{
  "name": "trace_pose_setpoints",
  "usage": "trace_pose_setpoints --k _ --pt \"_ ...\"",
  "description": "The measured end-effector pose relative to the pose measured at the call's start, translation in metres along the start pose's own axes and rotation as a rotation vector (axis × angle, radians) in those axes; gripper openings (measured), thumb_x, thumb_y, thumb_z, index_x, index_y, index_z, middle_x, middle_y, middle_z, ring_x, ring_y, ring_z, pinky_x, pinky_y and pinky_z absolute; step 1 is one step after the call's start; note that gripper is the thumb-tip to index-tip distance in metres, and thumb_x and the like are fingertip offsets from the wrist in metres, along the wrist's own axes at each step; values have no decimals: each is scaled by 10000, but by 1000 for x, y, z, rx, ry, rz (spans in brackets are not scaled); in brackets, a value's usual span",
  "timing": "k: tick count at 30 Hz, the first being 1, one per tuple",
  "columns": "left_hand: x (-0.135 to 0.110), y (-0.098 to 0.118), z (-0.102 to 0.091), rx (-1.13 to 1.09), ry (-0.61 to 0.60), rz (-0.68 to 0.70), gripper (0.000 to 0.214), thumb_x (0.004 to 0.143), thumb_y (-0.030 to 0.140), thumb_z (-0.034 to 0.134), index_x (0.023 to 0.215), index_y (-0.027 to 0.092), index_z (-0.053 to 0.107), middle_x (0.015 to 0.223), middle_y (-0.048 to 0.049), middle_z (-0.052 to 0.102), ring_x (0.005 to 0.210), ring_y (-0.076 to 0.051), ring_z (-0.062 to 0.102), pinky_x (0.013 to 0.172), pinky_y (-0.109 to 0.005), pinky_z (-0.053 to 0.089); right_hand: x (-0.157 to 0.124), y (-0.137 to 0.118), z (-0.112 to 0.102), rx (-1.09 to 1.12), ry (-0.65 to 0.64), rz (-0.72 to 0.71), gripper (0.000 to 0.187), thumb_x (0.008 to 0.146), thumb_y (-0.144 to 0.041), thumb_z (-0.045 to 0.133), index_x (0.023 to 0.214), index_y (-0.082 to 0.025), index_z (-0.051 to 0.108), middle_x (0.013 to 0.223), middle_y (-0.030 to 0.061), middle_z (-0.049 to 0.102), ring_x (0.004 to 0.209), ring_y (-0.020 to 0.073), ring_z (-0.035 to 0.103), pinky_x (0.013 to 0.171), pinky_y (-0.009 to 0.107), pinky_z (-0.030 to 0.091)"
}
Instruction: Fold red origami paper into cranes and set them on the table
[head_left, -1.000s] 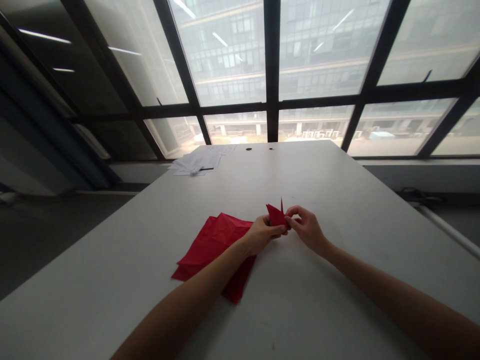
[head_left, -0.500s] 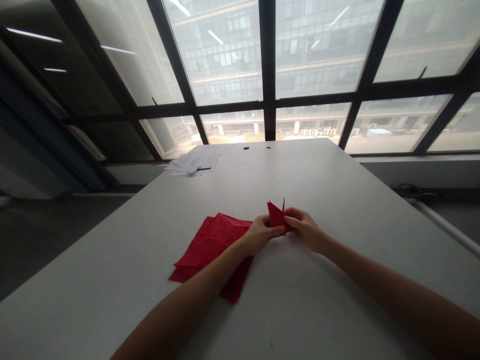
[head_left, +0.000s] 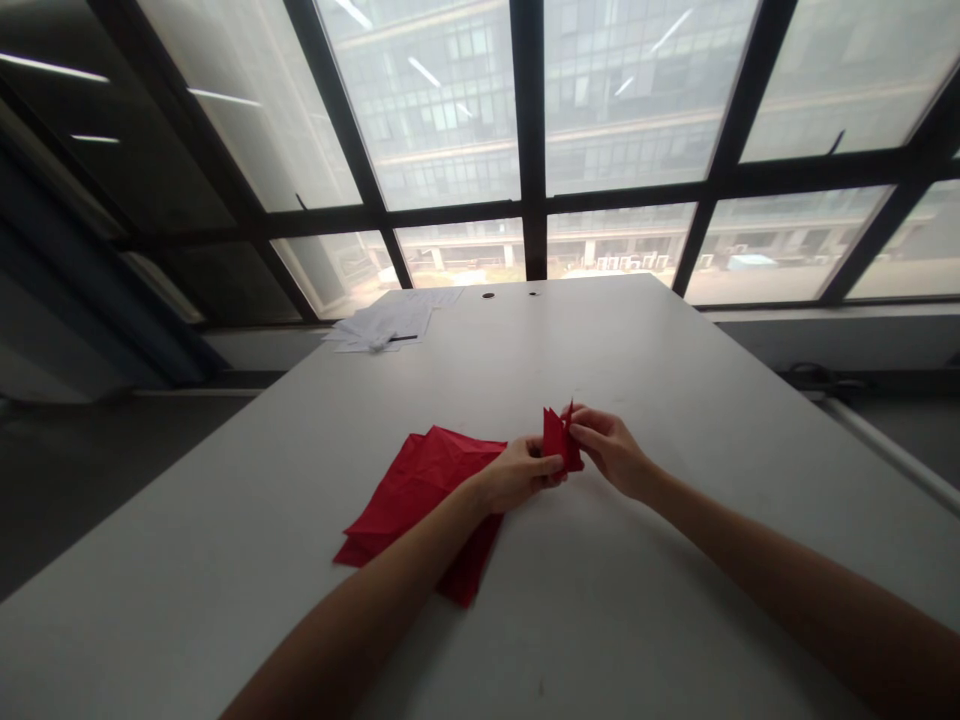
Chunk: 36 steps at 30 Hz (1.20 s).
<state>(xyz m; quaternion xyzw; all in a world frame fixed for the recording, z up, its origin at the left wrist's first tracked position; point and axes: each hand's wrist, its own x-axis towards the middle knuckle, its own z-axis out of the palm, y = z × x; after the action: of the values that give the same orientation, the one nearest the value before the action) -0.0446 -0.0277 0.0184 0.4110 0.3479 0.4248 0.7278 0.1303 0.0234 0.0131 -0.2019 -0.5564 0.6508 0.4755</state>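
Note:
Between my hands, just above the table, is a small piece of folded red paper [head_left: 556, 437] with pointed flaps standing up. My left hand [head_left: 523, 468] grips its lower left part, thumb lying across the front. On the other side, my right hand [head_left: 606, 445] pinches the upright right flap between thumb and fingers. Larger creased sheets of red paper [head_left: 420, 485] lie in a loose stack to the left, partly under my left forearm.
White papers [head_left: 386, 322] with a dark pen [head_left: 403, 339] on them lie at the far left of the white table [head_left: 600, 600]. Two small round holes mark the far edge. Framed windows stand behind, and a blue curtain [head_left: 97, 270] hangs at left.
The folded paper has turned a little and its flaps now stand more upright. My right hand's fingers have moved up along the right flap. The red stack stays put.

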Motion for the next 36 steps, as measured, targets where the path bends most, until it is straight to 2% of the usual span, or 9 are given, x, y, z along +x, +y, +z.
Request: trace_pose_setpoints --k 2,6,14,21,28,32,36 --pt "1 0 -1 4 11 2 394 635 265 901 904 74 686 747 -39 628 630 -95 530 635 -253 363 0 0 1 -47 -14 -21 150 799 -328 744 761 -193 691 947 29 617 804 154 553 698 278 449" --pt "2 -1 -1 17 30 1 395 614 258 906 886 81 680 737 -28 619 629 -95 528 642 -259 365 0 0 2 -161 35 -59 178 796 -348 731 744 -190 667 876 22 614 758 153 532 698 287 437" --pt "4 -3 -4 34 53 23 412 578 261 920 883 90 700 731 -17 622 639 -98 540 648 -255 377 -1 2 4 -283 57 -74 180 811 -376 708 792 -200 678 951 57 647 858 198 574 767 315 472" --pt "2 -2 0 87 78 23 442 574 228 917 942 92 715 801 -37 655 686 -111 573 678 -247 412 0 4 3 -259 74 -70 200 819 -382 700 761 -190 694 918 48 640 832 184 567 762 306 459" --pt "0 1 4 187 123 32 344 611 231 884 880 96 716 768 -29 660 652 -102 560 640 -233 405 -1 -1 6 -247 72 -76 261 855 -431 653 750 -195 693 857 42 629 761 175 555 702 310 457" --pt "0 2 7 278 148 83 340 612 262 878 861 96 717 748 -30 665 643 -114 560 634 -241 414 -1 -3 6 -328 131 -134 245 806 -429 709 729 -197 711 881 63 648 833 203 572 728 318 462" --pt "3 -1 7 329 170 156 368 611 287 877 878 89 720 742 -32 662 636 -118 552 625 -242 414 -1 -3 5 -345 157 -138 240 823 -416 685 728 -198 720 867 69 662 789 199 573 680 316 458"
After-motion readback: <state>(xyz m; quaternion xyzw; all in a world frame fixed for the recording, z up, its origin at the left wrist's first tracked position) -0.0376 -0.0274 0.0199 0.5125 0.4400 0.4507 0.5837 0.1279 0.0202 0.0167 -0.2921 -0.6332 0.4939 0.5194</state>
